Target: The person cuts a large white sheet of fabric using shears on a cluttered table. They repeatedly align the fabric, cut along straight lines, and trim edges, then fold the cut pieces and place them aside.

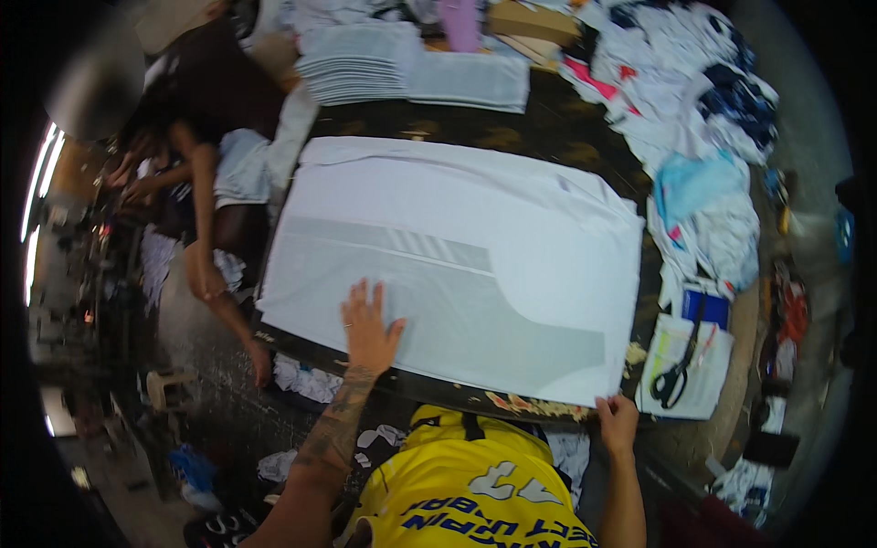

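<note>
A large white cloth (557,237) lies spread over a dark work table, its far edge and far right corner wrinkled. Printed on it is a light grey garment-shaped panel (438,320) with pale slanted stripes and a curved cut-in. My left hand (370,329) rests flat on the grey area near the front edge, fingers spread and a ring on one. At the near right corner, my right hand (619,422) pinches the cloth's edge between thumb and fingers. Just right of that corner, black-handled scissors (673,382) lie on a white sheet of paper or plastic (711,393).
The dark table (566,123) has worn, chipped edges. Folded grey-white panels (356,68) are stacked at the back, beside a cardboard piece (534,23). Heaped fabric (667,64) and a blue box (705,308) line the right. Another person (196,173) sits at the left.
</note>
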`<state>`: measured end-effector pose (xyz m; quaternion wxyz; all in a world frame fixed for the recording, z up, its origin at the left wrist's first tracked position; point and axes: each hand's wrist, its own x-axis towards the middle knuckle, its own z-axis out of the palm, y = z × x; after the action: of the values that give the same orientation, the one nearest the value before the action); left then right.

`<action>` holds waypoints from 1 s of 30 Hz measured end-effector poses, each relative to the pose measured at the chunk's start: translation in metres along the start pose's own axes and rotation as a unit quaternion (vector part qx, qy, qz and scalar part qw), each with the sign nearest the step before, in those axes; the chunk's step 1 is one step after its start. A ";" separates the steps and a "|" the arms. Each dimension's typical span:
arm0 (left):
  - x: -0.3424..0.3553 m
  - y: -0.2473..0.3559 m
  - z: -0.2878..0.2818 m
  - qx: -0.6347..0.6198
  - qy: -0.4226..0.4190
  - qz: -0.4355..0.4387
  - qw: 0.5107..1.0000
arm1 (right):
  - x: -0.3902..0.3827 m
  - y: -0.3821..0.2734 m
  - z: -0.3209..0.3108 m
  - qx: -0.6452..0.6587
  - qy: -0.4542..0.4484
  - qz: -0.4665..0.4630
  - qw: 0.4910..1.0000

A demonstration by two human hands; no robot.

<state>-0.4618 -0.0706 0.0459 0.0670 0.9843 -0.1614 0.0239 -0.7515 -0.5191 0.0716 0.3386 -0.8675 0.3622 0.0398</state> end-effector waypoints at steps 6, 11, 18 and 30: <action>-0.028 -0.200 -0.016 0.021 0.154 -0.511 0.845 | -0.002 -0.009 -0.006 -0.010 0.025 0.034 0.999; 0.056 -0.205 -0.002 -0.099 0.211 -0.151 0.961 | 0.002 -0.018 -0.007 -0.087 0.042 0.021 0.995; 0.257 -0.191 -0.002 -0.070 0.048 -0.074 0.994 | -0.002 -0.042 -0.008 -0.172 0.031 0.080 0.981; 0.032 -0.313 -0.011 -0.154 0.144 -0.363 0.908 | -0.011 -0.021 -0.032 0.095 0.096 0.161 0.978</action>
<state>-0.3311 0.2143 0.0207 0.2441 0.9384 0.2163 0.1140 -0.7519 -0.5216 0.1114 0.3725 -0.7614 0.5301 -0.0242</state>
